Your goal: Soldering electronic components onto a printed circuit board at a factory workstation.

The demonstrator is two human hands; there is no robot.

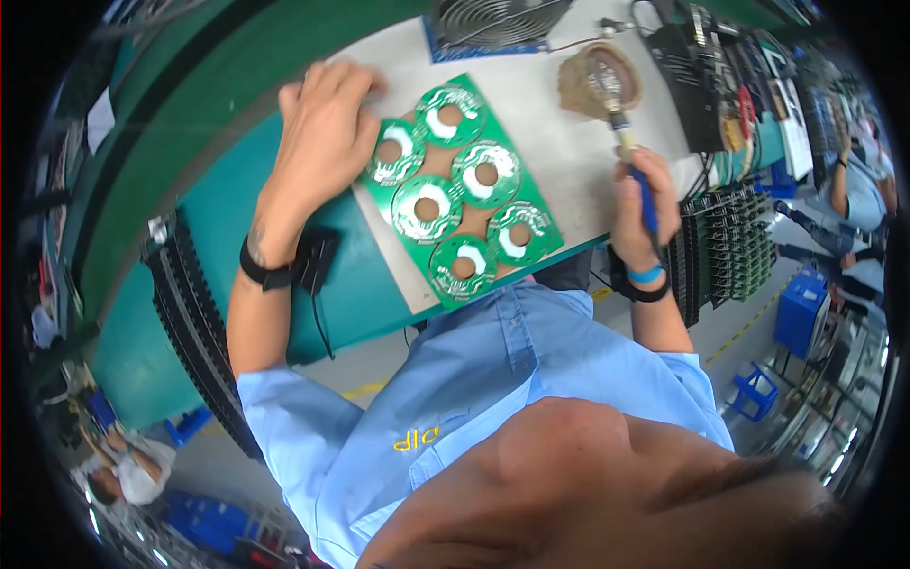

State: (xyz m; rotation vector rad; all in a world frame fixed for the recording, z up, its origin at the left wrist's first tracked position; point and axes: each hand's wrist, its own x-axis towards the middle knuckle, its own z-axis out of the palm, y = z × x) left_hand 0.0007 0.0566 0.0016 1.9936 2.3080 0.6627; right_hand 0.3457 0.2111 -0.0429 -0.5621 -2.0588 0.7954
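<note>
A green circuit board panel (442, 152) with several round sections, each with a white ring and a central hole, lies flat at the table's near edge. My left hand (327, 133) rests at its upper left, thumb beside the board's edge. Its fingers are bent and the thumb stands apart, with nothing visible in them; the fingertips are blurred. To the right, my right hand (645, 204) is wrapped around a blue-handled tool (644, 180). The tool's metal front end reaches into a round brownish dish (572, 85), where its tip cannot be made out.
A fan with a round grille (493, 24) stands at the far edge of the pale work surface (512, 81). Stacked dark parts and tools (711, 85) line the right side. Black racks (194, 313) stand at left, green boards in a rack (735, 242) at right. Other people work farther off.
</note>
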